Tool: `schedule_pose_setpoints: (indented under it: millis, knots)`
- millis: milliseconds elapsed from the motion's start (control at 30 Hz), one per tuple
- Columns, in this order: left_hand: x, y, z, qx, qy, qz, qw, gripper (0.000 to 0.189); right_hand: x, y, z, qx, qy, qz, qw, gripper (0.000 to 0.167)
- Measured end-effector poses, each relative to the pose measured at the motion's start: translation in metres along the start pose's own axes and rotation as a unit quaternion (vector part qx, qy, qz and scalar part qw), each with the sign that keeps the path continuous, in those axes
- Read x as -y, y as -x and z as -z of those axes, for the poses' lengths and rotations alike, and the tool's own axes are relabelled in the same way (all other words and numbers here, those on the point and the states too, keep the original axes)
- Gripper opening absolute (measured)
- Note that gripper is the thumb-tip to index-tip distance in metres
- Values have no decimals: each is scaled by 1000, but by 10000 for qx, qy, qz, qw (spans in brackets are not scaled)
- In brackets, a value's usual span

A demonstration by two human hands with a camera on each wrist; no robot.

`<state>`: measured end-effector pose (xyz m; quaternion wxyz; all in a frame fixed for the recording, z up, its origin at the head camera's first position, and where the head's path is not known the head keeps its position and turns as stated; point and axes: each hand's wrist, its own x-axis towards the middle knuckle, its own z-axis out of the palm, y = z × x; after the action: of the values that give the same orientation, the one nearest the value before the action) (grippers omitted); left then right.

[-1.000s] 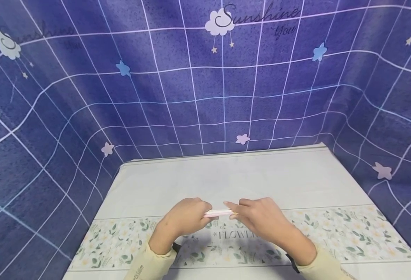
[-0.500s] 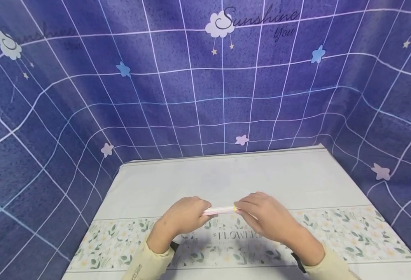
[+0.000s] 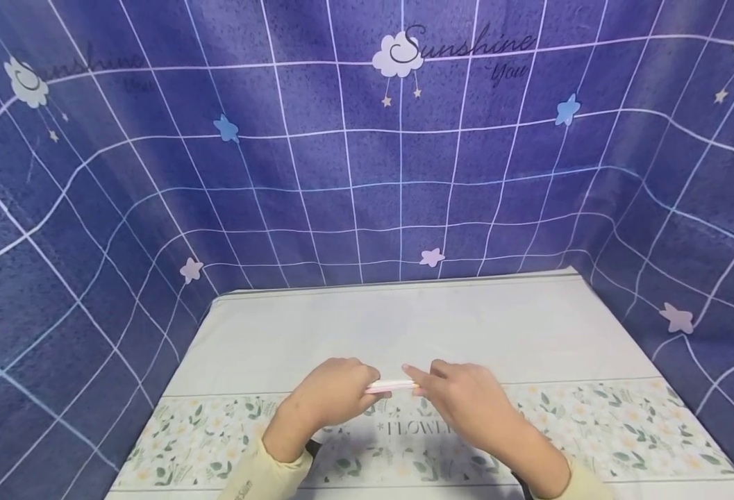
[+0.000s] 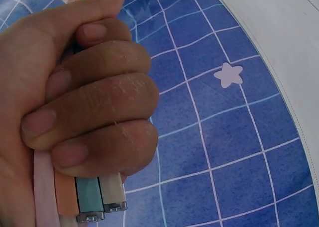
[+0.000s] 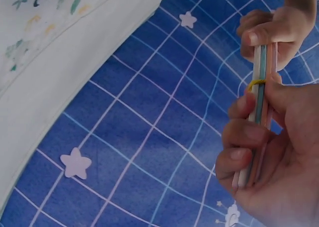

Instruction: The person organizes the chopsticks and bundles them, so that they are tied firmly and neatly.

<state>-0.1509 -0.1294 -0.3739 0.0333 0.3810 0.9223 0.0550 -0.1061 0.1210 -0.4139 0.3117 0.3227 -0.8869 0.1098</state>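
Observation:
Between both hands lies a bundle of slim pastel pens [image 3: 394, 385], held over the table. My left hand [image 3: 335, 392] grips one end, its fingers curled round the pens. In the left wrist view, the pink, orange, teal and cream barrels [image 4: 89, 192] poke out below the little finger, some with clear ends. My right hand [image 3: 469, 397] holds the other end, and its index finger lifts away in the head view. The right wrist view has a yellow rubber band [image 5: 257, 82] across the pens beside my right thumb. Much of the bundle is hidden inside the hands.
A white table cover [image 3: 354, 326] with a flowered band [image 3: 560, 417] and printed lettering lies beneath the hands. Blue gridded cloth [image 3: 317, 167] with clouds and stars stands behind the table and along both sides.
Half a second ago the right hand's fingertips were together at the yellow band; now its index finger is raised and the hand sits slightly lower. The left hand keeps its grip.

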Motion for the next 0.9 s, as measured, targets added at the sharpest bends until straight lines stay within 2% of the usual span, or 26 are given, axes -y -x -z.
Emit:
schedule_pose_setpoints:
  millis: [167,267,367,467,533,700,900]
  knots:
    - [-5,0,0,-47,-126,-111,9998,33,2,-1,-2,-2,377,1,9993,44]
    - [-6,0,-1,-51,-204,-102,9997,31,0,0,-4,80,320,-7,9995,50]
    - [-5,0,-2,-143,-350,-86,9992,29,-5,1,-3,200,-245,-90,9995,49]
    - [-3,1,-3,-248,-426,-36,9988,30,-12,2,1,200,-950,-127,9952,34]
    - [-1,1,-4,-278,-432,-25,9987,31,-16,1,3,147,-1176,5,9930,26]
    - [0,1,-2,-270,-307,-33,9992,33,-19,-2,3,-74,-849,565,9948,23]
    - [-3,1,2,-292,-148,-99,9994,34,-16,-1,4,-136,-573,536,9968,25]
